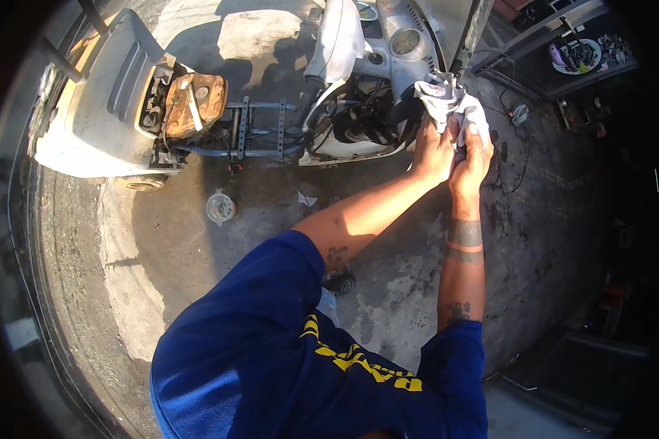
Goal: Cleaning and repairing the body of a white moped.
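A white cloth rag (452, 102) is bunched up at the upper right, and both of my hands are closed on its lower part. My left hand (433, 154) grips it from the left side. Close beside it, my right hand (471, 164) holds the rag with the thumb up along the cloth. Whether anything is wrapped inside the folds is hidden. Just left of the rag is the grey front body (403, 44) of a partly stripped scooter, with a light-coloured seat or cover (337, 44) next to it.
Bare frame rails (260, 132) link the scooter's front to its grey rear body (117, 80), where a rusty brown tank (196, 104) sits. A clear container (220, 208) stands on the concrete floor. Far right, a round tray of small parts (577, 55) rests on a rack.
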`<act>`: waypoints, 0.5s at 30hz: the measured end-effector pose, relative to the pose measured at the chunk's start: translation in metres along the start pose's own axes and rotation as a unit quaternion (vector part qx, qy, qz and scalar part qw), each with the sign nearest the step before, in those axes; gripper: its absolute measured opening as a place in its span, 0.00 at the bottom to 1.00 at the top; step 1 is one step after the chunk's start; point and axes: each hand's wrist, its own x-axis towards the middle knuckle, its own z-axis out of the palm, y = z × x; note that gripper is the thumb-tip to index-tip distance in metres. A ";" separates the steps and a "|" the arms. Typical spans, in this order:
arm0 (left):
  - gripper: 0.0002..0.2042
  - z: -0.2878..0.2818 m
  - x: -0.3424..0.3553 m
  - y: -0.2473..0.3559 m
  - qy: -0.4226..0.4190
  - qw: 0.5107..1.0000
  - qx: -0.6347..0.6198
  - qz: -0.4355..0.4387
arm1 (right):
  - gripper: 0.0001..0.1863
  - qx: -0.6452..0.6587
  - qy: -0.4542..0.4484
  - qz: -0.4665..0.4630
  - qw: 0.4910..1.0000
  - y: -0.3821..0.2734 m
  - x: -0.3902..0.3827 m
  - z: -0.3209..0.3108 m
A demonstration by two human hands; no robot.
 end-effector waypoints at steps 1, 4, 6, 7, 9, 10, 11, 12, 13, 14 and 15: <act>0.15 0.003 0.017 0.001 0.020 0.996 -0.084 -0.037 | 0.32 -0.010 -0.027 -0.002 1.000 0.002 0.001 -0.001; 0.17 0.012 0.008 0.009 0.062 0.984 -0.140 -0.086 | 0.31 0.033 -0.064 0.028 0.997 -0.012 0.003 0.004; 0.18 0.020 -0.015 0.026 0.113 0.949 -0.238 -0.175 | 0.30 -0.029 -0.032 -0.015 0.999 -0.015 0.002 0.005; 0.17 0.020 -0.016 0.023 0.144 0.935 -0.239 -0.221 | 0.28 -0.105 0.021 -0.045 0.993 -0.016 -0.003 0.008; 0.16 0.007 0.001 0.007 0.124 0.879 -0.348 -0.300 | 0.25 -0.180 0.049 -0.105 0.977 -0.001 -0.005 0.008; 0.17 0.001 0.014 0.002 0.113 0.838 -0.416 -0.335 | 0.25 -0.209 0.070 -0.126 0.967 -0.004 -0.004 0.013; 0.21 -0.001 0.021 -0.001 0.084 0.804 -0.466 -0.359 | 0.25 -0.210 0.064 -0.131 0.967 -0.010 -0.003 0.013; 0.23 -0.003 0.023 0.002 0.069 0.782 -0.481 -0.390 | 0.25 -0.290 0.051 -0.094 0.951 -0.016 -0.004 0.009; 0.26 -0.011 0.024 0.007 0.058 0.763 -0.492 -0.415 | 0.25 -0.364 0.034 -0.056 0.929 -0.030 -0.006 0.017; 0.27 -0.013 0.024 -0.001 0.068 0.757 -0.516 -0.395 | 0.28 -0.436 0.030 -0.020 0.899 -0.045 -0.003 0.027; 0.29 -0.009 0.023 -0.007 0.071 0.749 -0.541 -0.376 | 0.29 -0.474 0.008 0.004 0.880 -0.056 0.001 0.029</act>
